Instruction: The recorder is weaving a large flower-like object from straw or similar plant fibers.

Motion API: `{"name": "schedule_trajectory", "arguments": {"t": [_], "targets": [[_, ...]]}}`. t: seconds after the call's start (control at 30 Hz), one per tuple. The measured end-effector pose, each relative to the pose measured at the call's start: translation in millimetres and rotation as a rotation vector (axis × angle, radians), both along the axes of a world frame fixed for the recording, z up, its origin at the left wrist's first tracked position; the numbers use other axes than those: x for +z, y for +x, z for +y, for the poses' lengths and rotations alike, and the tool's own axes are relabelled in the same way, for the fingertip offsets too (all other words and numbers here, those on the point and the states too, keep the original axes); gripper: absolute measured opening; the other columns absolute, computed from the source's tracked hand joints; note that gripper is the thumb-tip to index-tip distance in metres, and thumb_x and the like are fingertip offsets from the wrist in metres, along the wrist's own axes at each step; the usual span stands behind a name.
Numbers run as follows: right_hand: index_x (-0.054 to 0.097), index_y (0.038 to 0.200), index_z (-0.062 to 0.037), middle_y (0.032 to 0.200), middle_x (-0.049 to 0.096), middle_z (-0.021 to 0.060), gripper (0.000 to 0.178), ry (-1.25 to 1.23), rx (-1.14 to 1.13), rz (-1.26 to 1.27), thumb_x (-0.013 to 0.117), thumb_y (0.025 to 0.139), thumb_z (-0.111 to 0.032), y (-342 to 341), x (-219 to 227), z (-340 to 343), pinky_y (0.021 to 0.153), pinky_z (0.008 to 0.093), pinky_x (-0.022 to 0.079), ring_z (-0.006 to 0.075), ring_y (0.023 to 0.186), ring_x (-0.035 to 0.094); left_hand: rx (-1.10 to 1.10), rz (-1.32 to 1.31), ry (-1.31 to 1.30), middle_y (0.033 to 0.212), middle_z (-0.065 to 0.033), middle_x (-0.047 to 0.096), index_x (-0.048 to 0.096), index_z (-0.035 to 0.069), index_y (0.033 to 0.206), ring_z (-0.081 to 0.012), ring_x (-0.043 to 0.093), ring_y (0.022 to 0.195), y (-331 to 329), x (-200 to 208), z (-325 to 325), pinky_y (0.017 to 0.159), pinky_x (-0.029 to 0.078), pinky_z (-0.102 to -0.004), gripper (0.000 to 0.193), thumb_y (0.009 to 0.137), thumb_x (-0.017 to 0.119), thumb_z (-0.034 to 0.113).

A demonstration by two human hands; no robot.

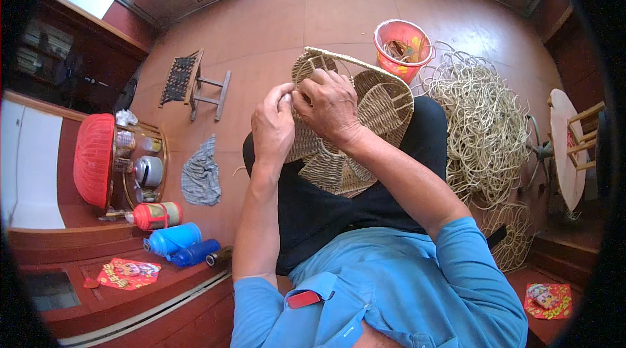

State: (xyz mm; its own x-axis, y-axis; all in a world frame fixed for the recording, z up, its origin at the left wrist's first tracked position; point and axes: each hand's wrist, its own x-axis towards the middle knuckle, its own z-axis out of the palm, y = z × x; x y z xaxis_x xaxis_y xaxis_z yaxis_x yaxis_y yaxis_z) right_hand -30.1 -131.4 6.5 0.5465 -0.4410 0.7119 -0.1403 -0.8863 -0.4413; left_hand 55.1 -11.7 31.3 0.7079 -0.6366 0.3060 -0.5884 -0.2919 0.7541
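Observation:
Across my lap rests a woven straw piece with a cord-wrapped rim and several petal-shaped woven panels. My left hand is at its left edge, thumb and fingers pinched together. Against it, my right hand reaches over the upper left part of the weave with its fingers bent and closed. The fingertips of both hands meet near the rim, and whatever lies between them is hidden. To the right of my knee lies a big tangled heap of straw cord.
A red bucket with strands inside stands beyond my lap. On the left are a low woven-seat stool, a grey cloth, a rack with a red cover and several vacuum flasks. A wooden round-topped piece is far right.

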Motion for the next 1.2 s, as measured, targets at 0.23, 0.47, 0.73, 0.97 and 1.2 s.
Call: {"name": "schedule_trajectory", "arguments": {"t": [0.23,0.47,0.73,0.97,1.2], "targets": [[0.069,0.089,-0.009,0.089,0.067,0.0102,0.014,0.047,0.091,-0.003,0.073,0.094,-0.022,-12.3,1.1,-5.5,0.077,0.0474,0.053,0.0324,0.086,0.069,-0.139,0.318,-0.191,0.117,-0.0136,0.08,0.071,0.002,0.13,-0.0229,0.076,0.11,17.2,-18.9,-13.4,0.094,0.059,-0.0363,0.029,0.105,0.057,0.001],[0.072,0.115,-0.0053,0.101,0.07,0.0174,0.02,0.239,0.184,0.093,0.069,0.098,-0.015,-25.4,11.7,-14.5,0.084,0.0504,0.058,0.0396,0.095,0.072,-0.207,0.56,-0.182,0.121,-0.0133,0.076,0.06,0.001,0.144,-0.0152,0.07,0.111,20.6,-6.3,-12.7,0.098,0.055,-0.0309,0.041,0.103,0.056,-0.005],[0.07,0.11,-0.0055,0.105,0.069,0.0178,0.017,0.232,0.246,0.292,0.065,0.103,-0.02,-20.7,20.1,-27.8,0.083,0.0513,0.058,0.0396,0.096,0.073,-0.167,0.456,-0.129,0.113,-0.0135,0.079,0.058,0.002,0.146,-0.0125,0.07,0.105,16.0,-2.4,-10.1,0.095,0.054,-0.0297,0.043,0.103,0.06,-0.004],[0.061,0.111,-0.0038,0.101,0.066,0.0188,0.02,0.052,0.279,0.39,0.059,0.107,-0.024,-14.5,16.0,-22.7,0.08,0.0534,0.056,0.0395,0.091,0.072,-0.177,0.463,-0.163,0.107,-0.0118,0.081,0.059,0.003,0.146,-0.0134,0.072,0.1,19.2,-13.6,-12.5,0.092,0.056,-0.0309,0.043,0.104,0.06,-0.003],[0.061,0.109,-0.0035,0.099,0.069,0.0168,0.02,-0.097,0.38,0.564,0.064,0.101,-0.021,-28.6,33.2,-38.4,0.076,0.0502,0.06,0.036,0.092,0.075,-0.165,0.453,-0.175,0.11,-0.0129,0.08,0.059,0.003,0.145,-0.0143,0.073,0.103,13.5,-9.4,-10.8,0.093,0.056,-0.0314,0.041,0.104,0.061,0.0]]}}
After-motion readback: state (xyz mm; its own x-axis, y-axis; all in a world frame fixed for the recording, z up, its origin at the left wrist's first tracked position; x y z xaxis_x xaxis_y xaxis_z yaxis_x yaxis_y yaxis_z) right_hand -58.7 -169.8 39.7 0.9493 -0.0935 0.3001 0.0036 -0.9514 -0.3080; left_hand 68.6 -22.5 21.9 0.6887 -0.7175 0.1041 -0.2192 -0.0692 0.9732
